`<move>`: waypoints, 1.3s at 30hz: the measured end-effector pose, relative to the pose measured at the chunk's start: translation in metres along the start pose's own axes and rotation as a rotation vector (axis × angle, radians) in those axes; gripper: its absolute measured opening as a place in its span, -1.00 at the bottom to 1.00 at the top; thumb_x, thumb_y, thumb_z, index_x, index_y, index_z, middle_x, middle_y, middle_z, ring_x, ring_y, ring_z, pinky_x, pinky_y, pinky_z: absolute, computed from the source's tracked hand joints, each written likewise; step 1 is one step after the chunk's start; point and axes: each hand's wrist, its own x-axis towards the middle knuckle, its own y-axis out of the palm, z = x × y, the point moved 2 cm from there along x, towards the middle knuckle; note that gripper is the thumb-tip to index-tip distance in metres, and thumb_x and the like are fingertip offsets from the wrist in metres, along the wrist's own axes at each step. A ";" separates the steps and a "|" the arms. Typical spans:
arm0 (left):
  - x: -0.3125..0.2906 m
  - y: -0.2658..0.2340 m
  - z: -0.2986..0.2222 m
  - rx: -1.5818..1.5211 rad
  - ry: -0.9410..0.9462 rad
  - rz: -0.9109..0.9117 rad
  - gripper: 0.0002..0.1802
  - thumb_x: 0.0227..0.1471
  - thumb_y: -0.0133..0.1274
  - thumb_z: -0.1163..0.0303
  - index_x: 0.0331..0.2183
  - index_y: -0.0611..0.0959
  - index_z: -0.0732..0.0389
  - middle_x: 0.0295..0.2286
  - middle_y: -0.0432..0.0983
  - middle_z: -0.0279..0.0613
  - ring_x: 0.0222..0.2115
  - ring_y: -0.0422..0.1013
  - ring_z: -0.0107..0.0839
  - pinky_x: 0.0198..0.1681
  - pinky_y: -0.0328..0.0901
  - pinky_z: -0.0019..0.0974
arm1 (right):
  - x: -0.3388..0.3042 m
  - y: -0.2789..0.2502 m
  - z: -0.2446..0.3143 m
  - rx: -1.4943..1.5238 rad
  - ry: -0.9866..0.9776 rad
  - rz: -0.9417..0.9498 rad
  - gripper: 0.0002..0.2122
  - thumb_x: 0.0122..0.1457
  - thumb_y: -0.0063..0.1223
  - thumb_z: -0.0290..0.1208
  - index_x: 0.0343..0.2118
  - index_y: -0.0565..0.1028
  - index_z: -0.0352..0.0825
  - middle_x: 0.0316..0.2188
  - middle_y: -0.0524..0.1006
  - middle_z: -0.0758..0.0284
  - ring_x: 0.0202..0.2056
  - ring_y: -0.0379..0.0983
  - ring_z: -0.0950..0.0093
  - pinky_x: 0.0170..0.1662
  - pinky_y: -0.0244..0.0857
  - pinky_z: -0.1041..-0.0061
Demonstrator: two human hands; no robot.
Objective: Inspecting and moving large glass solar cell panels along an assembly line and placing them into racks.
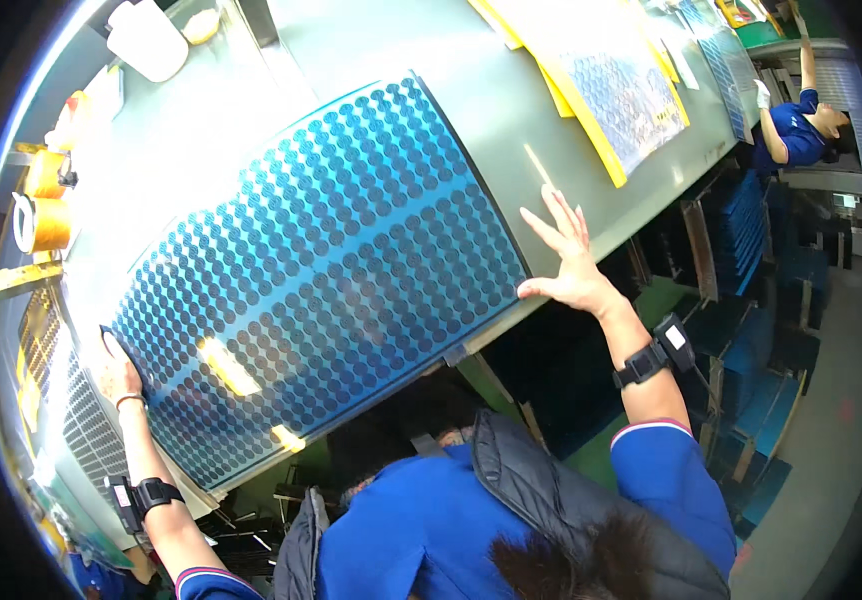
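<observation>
A large blue sheet [301, 265], patterned with rows of dark round discs, lies on the pale worktable [371, 40]. My left hand [119, 375] rests against the sheet's left edge near its far-left corner. One finger stretches out along that edge, and glare washes out the others. At the opposite side my right hand [576, 272] is spread open, its thumb touching the near right corner of the sheet. The other fingers of that hand point away over the tabletop. Bright reflections lie on the sheet's near left part.
Yellow-edged clear sheets [621, 100] lie at the far right of the table. Orange tape rolls [49, 222] and a white bottle [147, 40] are at the left. Stacked blue panels [733, 235] stand below the table's right edge. Another person [801, 130] works farther right.
</observation>
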 end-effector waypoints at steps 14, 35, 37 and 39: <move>-0.012 -0.015 -0.020 -0.190 -0.099 -0.012 -0.55 0.22 -0.21 0.31 0.09 0.42 0.29 0.11 0.29 0.00 0.17 0.16 -0.13 0.25 0.00 -0.19 | -0.020 0.018 0.002 -0.209 -0.090 -0.016 -0.26 0.07 0.09 0.03 0.29 0.12 -0.10 0.34 -0.17 0.08 0.35 -0.28 0.16 0.32 -0.50 0.04; -0.077 -0.059 -0.091 -0.126 0.117 0.126 -0.42 0.19 -0.16 0.19 0.12 0.32 0.37 0.14 0.17 0.19 0.21 0.03 0.07 0.28 -0.15 0.02 | 0.073 0.067 0.179 0.086 -0.883 0.257 -0.41 0.00 0.20 -0.13 0.10 0.34 -0.25 0.13 0.31 0.15 0.21 0.14 0.19 0.26 -0.13 0.01; -0.150 -0.085 -0.114 -0.378 0.170 0.139 -0.38 0.21 -0.16 0.15 0.16 0.27 0.36 0.20 0.07 0.17 0.25 -0.06 0.07 0.29 -0.25 0.10 | 0.127 0.064 0.161 -0.184 -0.864 0.081 -0.53 0.08 0.08 -0.10 0.02 0.43 -0.26 0.14 0.31 0.19 0.19 0.17 0.22 0.25 -0.04 0.06; -0.220 -0.106 -0.116 -0.357 0.090 0.225 -0.31 0.21 -0.16 0.13 0.23 0.15 0.33 0.22 0.02 0.14 0.26 -0.09 0.08 0.29 -0.27 0.08 | 0.184 0.045 0.120 -0.365 -0.560 -0.205 -0.59 0.20 -0.08 -0.17 0.09 0.39 -0.18 0.17 0.29 0.22 0.22 0.13 0.22 0.25 -0.08 0.00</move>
